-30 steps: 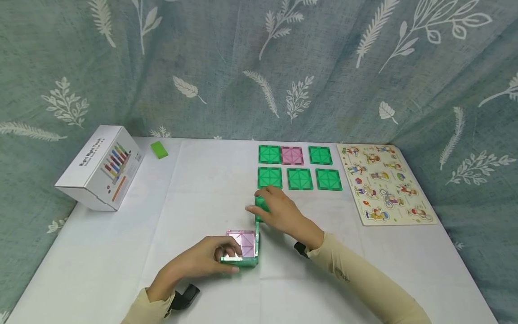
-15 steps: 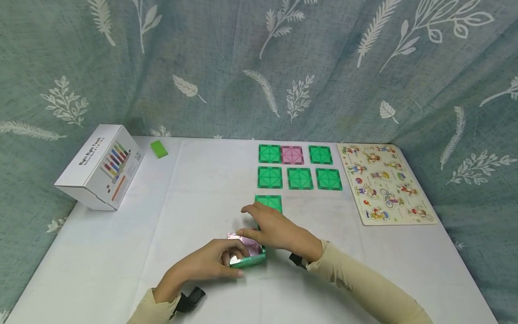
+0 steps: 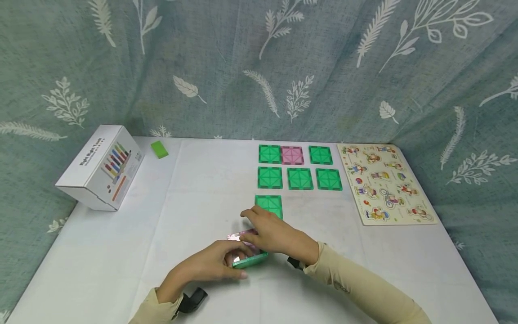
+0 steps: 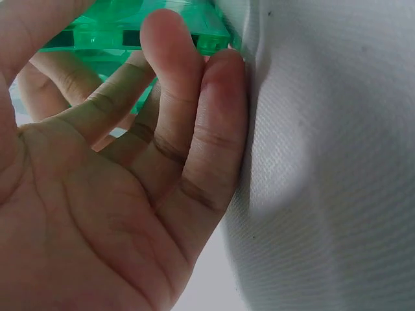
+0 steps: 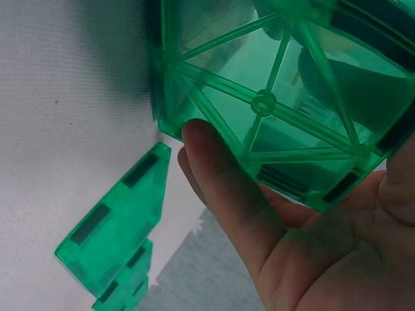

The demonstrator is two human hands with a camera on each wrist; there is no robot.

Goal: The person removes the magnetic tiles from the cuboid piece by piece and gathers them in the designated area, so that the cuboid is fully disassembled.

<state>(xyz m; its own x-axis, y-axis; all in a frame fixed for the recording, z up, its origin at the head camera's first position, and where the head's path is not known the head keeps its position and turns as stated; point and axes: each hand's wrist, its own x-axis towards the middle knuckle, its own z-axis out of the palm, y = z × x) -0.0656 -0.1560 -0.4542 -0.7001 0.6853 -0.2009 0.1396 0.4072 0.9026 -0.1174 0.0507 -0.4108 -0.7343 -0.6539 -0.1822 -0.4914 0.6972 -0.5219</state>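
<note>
Between the hands stand joined square magnetic tiles, turned slightly on the white table. A pink magnetic tile (image 3: pixel 236 236) forms the inside and is partly covered by fingers. Along its near side a green magnetic tile (image 3: pixel 252 260) stands on edge. My left hand (image 3: pixel 214 261) grips this near wall, thumb outside and fingers inside; in the left wrist view its fingers (image 4: pixel 172 58) touch the green edge. At the right side my right hand (image 3: pixel 273 229) holds another upright green tile (image 5: pixel 262 103), the thumb showing through it. One loose green tile (image 3: pixel 269 204) lies flat just beyond that hand.
Farther back lie several flat green tiles (image 3: pixel 300 179) and one pink tile (image 3: pixel 292 155). A wooden picture puzzle board (image 3: pixel 384 184) lies at right. A white box (image 3: pixel 101 168) and a small green block (image 3: pixel 159 149) are at left, before a leafy curtain (image 3: pixel 226 67).
The right hand has come back from the loose green tile toward me and now holds the right wall. The joined tiles have shifted slightly right and turned, with the left hand following.
</note>
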